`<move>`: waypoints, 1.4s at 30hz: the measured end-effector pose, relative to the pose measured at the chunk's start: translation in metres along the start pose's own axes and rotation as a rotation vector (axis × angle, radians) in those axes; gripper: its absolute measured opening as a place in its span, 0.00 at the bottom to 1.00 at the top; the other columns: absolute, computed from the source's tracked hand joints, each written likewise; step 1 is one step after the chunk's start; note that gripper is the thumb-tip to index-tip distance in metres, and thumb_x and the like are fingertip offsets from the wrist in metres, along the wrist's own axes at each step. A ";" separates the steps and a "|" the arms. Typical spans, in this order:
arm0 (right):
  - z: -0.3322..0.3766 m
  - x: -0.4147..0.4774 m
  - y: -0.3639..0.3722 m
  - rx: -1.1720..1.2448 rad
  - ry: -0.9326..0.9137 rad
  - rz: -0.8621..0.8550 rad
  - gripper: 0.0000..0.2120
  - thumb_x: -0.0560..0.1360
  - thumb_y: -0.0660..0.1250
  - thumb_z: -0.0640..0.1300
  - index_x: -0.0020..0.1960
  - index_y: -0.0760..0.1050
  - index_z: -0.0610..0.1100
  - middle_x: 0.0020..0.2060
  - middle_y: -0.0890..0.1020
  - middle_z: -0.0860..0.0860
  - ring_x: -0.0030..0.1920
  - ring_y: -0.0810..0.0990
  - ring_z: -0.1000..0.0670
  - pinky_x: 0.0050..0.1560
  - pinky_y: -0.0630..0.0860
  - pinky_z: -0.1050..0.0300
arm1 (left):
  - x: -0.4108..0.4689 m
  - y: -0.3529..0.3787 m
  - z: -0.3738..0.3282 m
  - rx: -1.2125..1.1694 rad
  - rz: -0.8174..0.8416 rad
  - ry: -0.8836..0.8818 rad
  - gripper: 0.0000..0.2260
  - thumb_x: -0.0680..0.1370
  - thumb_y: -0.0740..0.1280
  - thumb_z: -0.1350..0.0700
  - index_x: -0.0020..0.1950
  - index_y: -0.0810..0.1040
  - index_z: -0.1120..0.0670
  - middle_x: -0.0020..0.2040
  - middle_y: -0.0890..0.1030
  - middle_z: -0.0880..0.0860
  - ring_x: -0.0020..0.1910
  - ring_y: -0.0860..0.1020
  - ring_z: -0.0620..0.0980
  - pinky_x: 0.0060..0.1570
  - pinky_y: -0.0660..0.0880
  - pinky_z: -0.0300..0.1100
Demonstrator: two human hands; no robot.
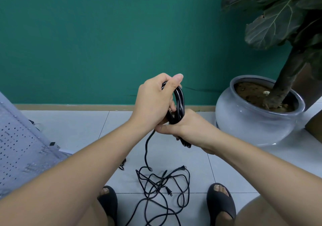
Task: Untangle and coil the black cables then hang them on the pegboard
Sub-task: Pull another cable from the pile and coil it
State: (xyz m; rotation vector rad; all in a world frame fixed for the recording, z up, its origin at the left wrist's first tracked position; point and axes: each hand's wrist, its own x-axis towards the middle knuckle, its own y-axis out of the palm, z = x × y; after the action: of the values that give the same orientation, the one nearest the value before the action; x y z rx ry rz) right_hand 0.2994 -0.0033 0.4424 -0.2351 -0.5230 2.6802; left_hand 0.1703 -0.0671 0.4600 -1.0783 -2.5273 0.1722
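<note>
Now both hands holding part-wound coil (180,102) of black cable in air above tiled floor (69,130). Left hand (155,100) curling round coil's top, thumb pressing over strands. Right hand (184,128) clasping coil's bottom, fingers wrapping bundle. Coil's long axis standing near upright, running from left hand down to right. Loose tail (147,152) hanging straight below hands, reaching tangle (162,189) lying between feet. Right hand sitting nearer tail, so seeming better placed for feeding next loop. Pegboard (15,156) leaning well apart at left.
</note>
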 end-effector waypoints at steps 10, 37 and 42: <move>-0.007 0.007 0.016 -0.147 -0.026 -0.037 0.17 0.84 0.68 0.52 0.51 0.70 0.38 0.33 0.70 0.55 0.31 0.67 0.54 0.33 0.70 0.59 | 0.009 0.004 -0.002 -0.550 -0.033 -0.307 0.13 0.81 0.75 0.50 0.47 0.73 0.54 0.29 0.59 0.48 0.25 0.57 0.47 0.28 0.57 0.41; -0.002 0.007 -0.042 0.239 -0.193 -0.435 0.20 0.79 0.69 0.43 0.31 0.66 0.44 0.26 0.68 0.46 0.24 0.71 0.47 0.38 0.75 0.30 | -0.044 0.033 0.061 -0.068 0.470 -0.447 0.10 0.81 0.63 0.65 0.57 0.81 0.56 0.52 0.89 0.52 0.57 0.86 0.51 0.60 0.78 0.47; 0.002 0.007 -0.042 0.364 -0.231 -0.498 0.19 0.77 0.69 0.45 0.30 0.66 0.46 0.27 0.65 0.45 0.26 0.66 0.46 0.36 0.72 0.44 | -0.065 0.050 0.079 -0.070 0.470 -0.524 0.08 0.84 0.62 0.61 0.54 0.80 0.53 0.53 0.88 0.52 0.57 0.86 0.47 0.58 0.77 0.40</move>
State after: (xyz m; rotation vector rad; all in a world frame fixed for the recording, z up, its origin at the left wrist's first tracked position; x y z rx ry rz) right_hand 0.3073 0.0343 0.4600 0.2772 -0.1227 2.2621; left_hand 0.2136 -0.0759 0.3546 -1.8470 -2.6721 0.5619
